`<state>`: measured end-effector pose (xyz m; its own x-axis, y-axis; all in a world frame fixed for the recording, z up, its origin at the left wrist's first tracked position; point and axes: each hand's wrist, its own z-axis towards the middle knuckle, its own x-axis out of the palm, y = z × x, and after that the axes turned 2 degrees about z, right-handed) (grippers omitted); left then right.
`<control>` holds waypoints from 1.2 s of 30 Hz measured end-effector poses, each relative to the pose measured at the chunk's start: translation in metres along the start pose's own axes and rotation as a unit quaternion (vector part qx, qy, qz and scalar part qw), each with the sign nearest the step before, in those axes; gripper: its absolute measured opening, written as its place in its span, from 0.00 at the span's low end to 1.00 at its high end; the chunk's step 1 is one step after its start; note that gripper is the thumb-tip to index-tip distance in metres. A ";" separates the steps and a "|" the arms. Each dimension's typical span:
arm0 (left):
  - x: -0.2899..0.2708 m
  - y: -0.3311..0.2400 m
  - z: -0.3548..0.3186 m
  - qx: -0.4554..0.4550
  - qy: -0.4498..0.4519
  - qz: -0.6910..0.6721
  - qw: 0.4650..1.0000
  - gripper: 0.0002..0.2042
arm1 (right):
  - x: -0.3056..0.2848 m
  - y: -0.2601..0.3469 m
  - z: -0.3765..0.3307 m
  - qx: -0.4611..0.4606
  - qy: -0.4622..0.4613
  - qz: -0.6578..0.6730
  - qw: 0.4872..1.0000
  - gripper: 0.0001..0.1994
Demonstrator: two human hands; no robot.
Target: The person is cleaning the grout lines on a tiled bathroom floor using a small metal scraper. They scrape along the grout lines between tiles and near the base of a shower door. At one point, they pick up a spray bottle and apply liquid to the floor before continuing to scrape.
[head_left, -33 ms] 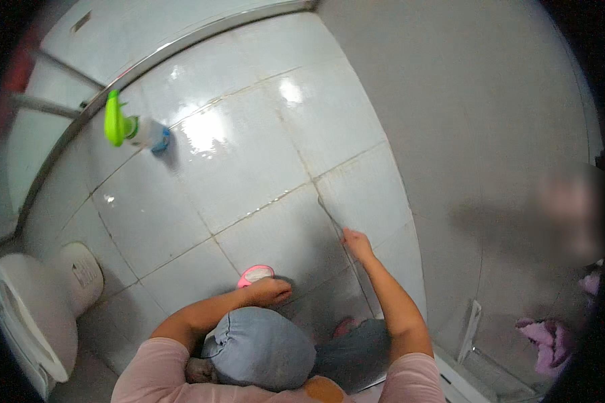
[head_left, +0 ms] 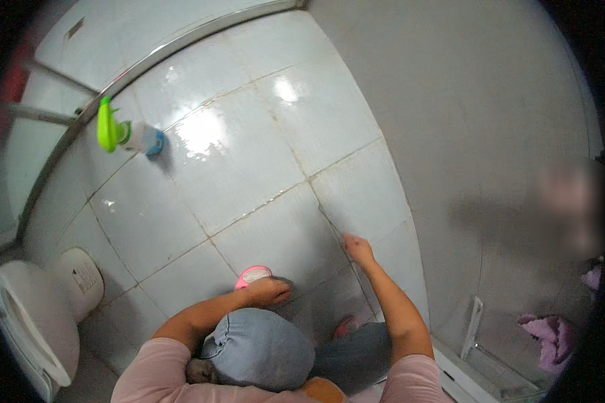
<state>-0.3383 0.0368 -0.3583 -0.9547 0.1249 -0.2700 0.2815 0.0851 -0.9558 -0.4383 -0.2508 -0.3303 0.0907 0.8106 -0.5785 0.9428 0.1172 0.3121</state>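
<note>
Slender tool (head_left: pixel 329 219): grasped in right hand (head_left: pixel 359 250), aligned near grout line (head_left: pixel 313 187). Left hand (head_left: pixel 269 291): clenched, right of pink-edged object (head_left: pixel 253 275); contents cannot be determined.

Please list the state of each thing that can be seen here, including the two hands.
Left hand: low above the floor, grip unclear
Right hand: over the tiles, grip unclear
Spray bottle: upright
Floor tiles: shiny, apparently wet in places
Purple cloth: crumpled
Toilet: upright, whether lid is open unclear
</note>
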 end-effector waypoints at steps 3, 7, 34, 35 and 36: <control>0.014 0.002 0.012 -0.014 0.051 0.068 0.996 0.09 | 0.014 -0.089 0.002 0.020 -0.051 0.037 0.998 0.26; 0.012 -0.003 0.013 -0.031 0.057 0.080 0.995 0.08 | 0.029 0.004 0.032 -0.011 -0.029 0.029 0.999 0.28; 0.014 -0.032 0.037 -0.025 -0.012 0.126 0.992 0.07 | 0.021 -0.157 -0.039 -0.119 -0.118 -0.127 0.978 0.23; 0.014 -0.035 0.038 -0.031 -0.013 0.127 0.991 0.07 | 0.025 -0.145 -0.029 -0.110 -0.106 -0.104 0.983 0.24; 0.014 -0.037 0.041 -0.037 -0.014 0.130 0.991 0.07 | 0.025 -0.122 -0.018 -0.102 -0.098 -0.079 0.987 0.25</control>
<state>-0.3657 -0.0049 -0.3310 -0.8505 0.1251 -0.5109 0.5244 0.1259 -0.8421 -0.5566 -0.2340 -0.3691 0.0278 0.6488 -0.7605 0.8678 0.3620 0.3405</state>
